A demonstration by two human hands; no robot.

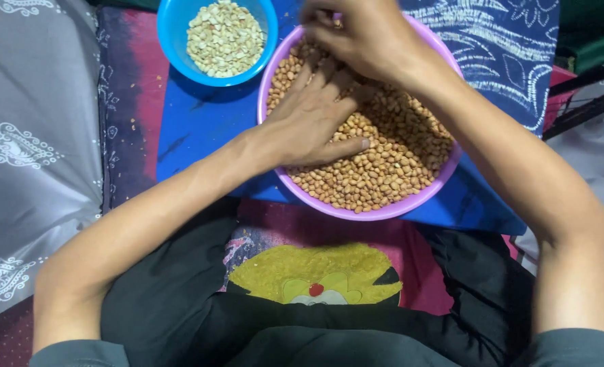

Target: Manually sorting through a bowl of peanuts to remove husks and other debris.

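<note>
Here purple bowl [444,178] holds brown peanuts [397,156].

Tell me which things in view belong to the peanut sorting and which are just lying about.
In use:
- purple bowl of brown peanuts
- left hand, flat on those peanuts
- right hand, fingers bunched at the bowl's far rim
- blue bowl of pale peanuts

Lying about:
- blue patterned cloth beneath the bowls
- grey patterned fabric
- cushion with a yellow figure

Single head-worn view, looking steeply down over the lap. Close range: forearms and both hands [329,75] fill centre frame above the purple bowl [356,212]. No second view.
</note>
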